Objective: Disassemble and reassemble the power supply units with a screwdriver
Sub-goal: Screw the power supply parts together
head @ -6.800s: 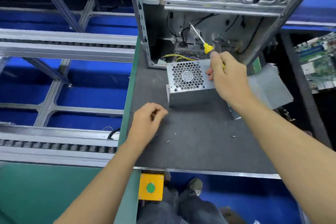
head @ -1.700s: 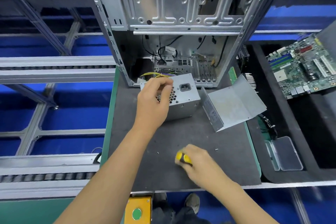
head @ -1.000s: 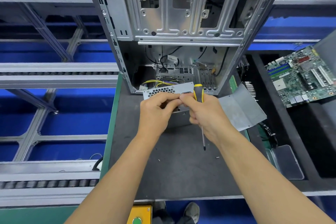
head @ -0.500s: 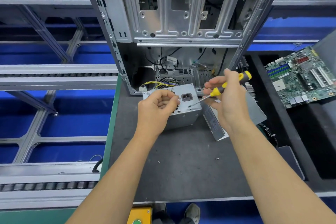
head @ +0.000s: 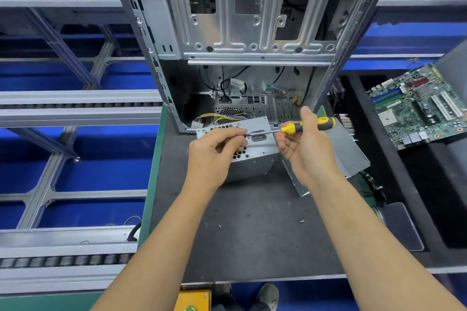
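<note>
Left hand (head: 214, 151): I am curling my fingers together at the screwdriver's tip, over the top face of the power supply unit (head: 249, 149); whether a screw is pinched there, I cannot tell.
Right hand (head: 307, 145): I am clamping the black-and-yellow handle of the screwdriver (head: 293, 129), shaft lying level and pointing at my left fingertips.
Task's thing: the unit is sitting on the dark worktop (head: 252, 235), just in front of the open computer case (head: 240, 40), its yellow wires (head: 214, 117) trailing into the case.
Beside it: a bent metal cover (head: 351, 154) is lying to the right, partly behind my right hand.
Risk: a screw being set on the tip could drop and roll off, judging by how loosely the tip is being met; one loose screw (head: 301, 221) is already lying on the worktop.
Risk: the tip could slip and scratch the unit's face.
Writing: none is legible to me on the unit or the circuit board (head: 417, 106).
</note>
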`<action>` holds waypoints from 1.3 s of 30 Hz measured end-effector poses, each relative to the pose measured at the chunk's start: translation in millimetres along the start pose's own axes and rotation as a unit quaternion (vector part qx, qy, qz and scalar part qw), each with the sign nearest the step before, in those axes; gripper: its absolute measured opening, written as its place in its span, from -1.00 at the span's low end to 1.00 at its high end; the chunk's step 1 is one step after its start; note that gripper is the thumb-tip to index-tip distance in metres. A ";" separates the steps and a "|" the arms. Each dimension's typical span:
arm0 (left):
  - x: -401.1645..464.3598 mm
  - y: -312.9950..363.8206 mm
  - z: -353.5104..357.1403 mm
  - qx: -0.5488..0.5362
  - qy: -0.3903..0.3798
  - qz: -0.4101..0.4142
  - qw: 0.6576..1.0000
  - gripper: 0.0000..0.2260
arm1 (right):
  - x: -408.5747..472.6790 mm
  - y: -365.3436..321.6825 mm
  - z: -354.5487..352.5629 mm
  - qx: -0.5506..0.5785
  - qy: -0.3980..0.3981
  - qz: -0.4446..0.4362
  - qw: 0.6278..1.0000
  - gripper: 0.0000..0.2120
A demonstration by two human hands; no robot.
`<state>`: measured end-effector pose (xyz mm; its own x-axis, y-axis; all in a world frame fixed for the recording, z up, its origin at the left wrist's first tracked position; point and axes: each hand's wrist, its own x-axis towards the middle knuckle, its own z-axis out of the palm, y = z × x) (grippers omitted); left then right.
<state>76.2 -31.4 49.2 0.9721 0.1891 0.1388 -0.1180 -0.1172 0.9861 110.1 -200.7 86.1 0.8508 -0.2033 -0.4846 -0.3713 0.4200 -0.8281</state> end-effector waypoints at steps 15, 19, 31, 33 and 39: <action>2.6 1.0 -3.0 0.060 -0.013 0.025 0.998 -0.68 | 0.2 -1.7 -0.8 -0.047 -0.006 -0.035 0.998 -0.54; 0.9 1.0 -1.6 0.065 -0.011 0.032 0.997 -0.68 | -4.8 -8.5 3.2 -0.099 -0.008 -0.096 0.990 -0.52; 3.1 -2.3 -4.1 -0.046 -0.012 -0.019 0.999 -0.76 | -7.8 -11.5 -0.2 -0.152 -0.016 -0.177 0.972 -0.64; 3.6 -2.2 -4.5 -0.017 -0.005 -0.004 1.000 -0.83 | -7.7 -11.2 -1.0 -0.201 -0.023 -0.208 0.957 -0.63; 3.0 -1.7 -1.6 0.021 -0.011 0.010 1.000 -0.79 | -11.0 -6.7 2.9 -0.315 -0.032 -0.263 0.912 -0.60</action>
<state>79.0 -29.0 48.1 0.9739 0.1646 0.1566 -0.1300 -0.1611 0.9783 104.3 -198.7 97.8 0.9853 -0.1690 0.0262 -0.0288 -0.3149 -0.9487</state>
